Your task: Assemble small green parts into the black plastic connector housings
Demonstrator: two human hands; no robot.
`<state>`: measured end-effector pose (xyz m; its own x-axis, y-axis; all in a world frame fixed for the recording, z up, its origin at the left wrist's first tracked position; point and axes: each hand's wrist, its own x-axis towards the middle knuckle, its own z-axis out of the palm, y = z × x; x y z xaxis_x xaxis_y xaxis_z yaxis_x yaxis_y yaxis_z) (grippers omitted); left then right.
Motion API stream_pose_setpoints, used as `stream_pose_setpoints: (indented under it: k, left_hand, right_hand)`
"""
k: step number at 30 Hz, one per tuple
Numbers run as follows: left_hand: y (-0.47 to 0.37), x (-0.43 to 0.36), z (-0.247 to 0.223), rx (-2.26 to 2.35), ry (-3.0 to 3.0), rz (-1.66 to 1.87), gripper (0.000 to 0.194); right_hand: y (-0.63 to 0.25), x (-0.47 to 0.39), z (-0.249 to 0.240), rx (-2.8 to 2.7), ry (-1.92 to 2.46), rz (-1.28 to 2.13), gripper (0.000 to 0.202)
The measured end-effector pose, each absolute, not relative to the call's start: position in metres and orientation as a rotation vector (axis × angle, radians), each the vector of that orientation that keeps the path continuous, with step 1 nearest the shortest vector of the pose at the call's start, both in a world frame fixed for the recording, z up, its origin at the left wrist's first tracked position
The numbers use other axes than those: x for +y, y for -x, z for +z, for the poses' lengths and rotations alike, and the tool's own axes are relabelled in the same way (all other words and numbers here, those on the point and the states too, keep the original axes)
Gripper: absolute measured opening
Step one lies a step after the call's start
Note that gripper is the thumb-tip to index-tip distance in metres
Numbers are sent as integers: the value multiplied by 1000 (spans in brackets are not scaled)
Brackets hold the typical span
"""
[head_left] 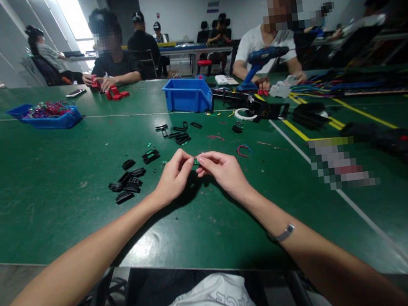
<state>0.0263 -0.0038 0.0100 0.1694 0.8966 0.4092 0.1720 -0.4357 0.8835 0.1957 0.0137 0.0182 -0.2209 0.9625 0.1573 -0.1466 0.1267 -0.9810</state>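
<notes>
Far off to the left of your grip, beyond the loose parts, a blue tray (pixel 55 122) holds a tangle of coloured wires. Nearer on the left, a loose heap of black housings (pixel 134 184) lies on the bench (pixel 64 188), pointing various ways, with no green showing in them that you can make out. Between that heap and your grip, slightly farther from you, one black housing (pixel 151 155) shows green inside, so at least one looks fitted; how many others are finished, you cannot tell. Straight beyond your grip lie several slim black frames (pixel 182 138), lying apart from the housings, which suggests that part of the work is left. Your left hand (pixel 172 176) has its thumb and forefinger pinched on a small green piece (pixel 196 162), which sits right between your two sets of fingertips, above the bench. Its long axis seems to run across you, from left to right, but your fingers cover too much to say which end leads. Your right hand (pixel 226 172) pinches it from the other side, its other fingers curled under. Just beyond and to the right of your grip lie thin red wires (pixel 216 137) and a curved red-and-blue wire (pixel 239 153).
</notes>
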Motion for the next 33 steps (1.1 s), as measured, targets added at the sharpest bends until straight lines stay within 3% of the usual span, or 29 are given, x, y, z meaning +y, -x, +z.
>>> stream_pose_setpoints:
  k: [33]
  left_hand:
    - [-26,-8,11,1049,-1808,1364,24]
  right_hand:
    - [-196,11,19,-1378,747,1465,34]
